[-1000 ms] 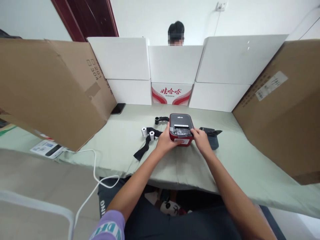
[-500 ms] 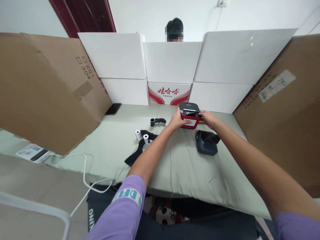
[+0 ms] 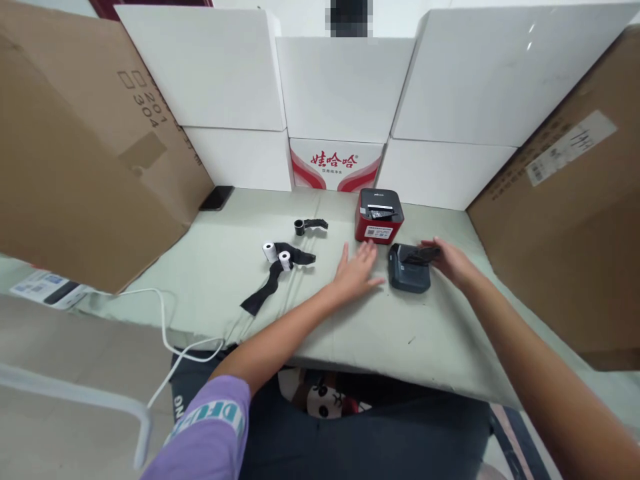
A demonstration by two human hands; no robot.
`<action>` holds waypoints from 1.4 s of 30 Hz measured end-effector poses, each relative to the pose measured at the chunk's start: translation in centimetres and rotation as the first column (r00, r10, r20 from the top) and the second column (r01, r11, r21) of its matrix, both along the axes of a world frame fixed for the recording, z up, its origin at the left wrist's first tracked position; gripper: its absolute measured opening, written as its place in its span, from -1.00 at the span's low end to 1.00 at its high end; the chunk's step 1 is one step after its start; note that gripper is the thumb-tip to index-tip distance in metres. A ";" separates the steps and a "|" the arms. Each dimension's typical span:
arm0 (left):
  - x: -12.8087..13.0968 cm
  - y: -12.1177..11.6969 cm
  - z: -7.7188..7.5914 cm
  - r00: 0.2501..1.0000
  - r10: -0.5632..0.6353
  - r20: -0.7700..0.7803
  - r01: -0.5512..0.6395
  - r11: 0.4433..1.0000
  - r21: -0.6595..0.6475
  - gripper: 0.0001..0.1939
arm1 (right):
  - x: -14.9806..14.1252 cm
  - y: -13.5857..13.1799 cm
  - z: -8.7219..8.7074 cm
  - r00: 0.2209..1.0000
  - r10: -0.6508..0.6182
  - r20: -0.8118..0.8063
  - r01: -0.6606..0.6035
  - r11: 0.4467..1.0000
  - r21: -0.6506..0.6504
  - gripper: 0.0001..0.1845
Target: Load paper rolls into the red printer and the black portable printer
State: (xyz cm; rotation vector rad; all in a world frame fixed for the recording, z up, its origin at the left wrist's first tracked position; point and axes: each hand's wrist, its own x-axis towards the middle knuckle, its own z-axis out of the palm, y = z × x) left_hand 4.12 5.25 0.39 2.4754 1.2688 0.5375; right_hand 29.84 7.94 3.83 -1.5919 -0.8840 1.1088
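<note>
My left hand (image 3: 357, 272) is over the cloth with its fingers spread, holding nothing. It lies between the red and black receipt printer (image 3: 379, 217) and the small dark blue label printer (image 3: 409, 275). My right hand (image 3: 453, 262) reaches to the right side of the label printer, fingers stretched out and partly hidden by a black strip (image 3: 423, 255) sticking out of its top. Whether the fingers touch the strip is unclear. A dark piece also pokes from the receipt printer's slot. To the left lie two white paper rolls (image 3: 269, 251) with black strips and a small black roll (image 3: 299, 227).
White boxes (image 3: 340, 87) form a wall at the back, and cardboard sheets (image 3: 75, 133) stand at left and right. A phone (image 3: 217, 198) lies by the left cardboard. A white cable (image 3: 165, 320) hangs over the front edge. A person's head shows behind the boxes.
Both hands have let go of the receipt printer, which now stands on the table. My left hand has come down nearer; my right hand has moved to the label printer. The view has tilted down.
</note>
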 end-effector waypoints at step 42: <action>-9.2 -7.3 1.0 0.957 0.196 -0.215 -0.187 0.980 0.064 -0.01 | -17.6 -7.5 -4.5 0.922 -0.201 0.332 0.063 0.921 0.385 -0.57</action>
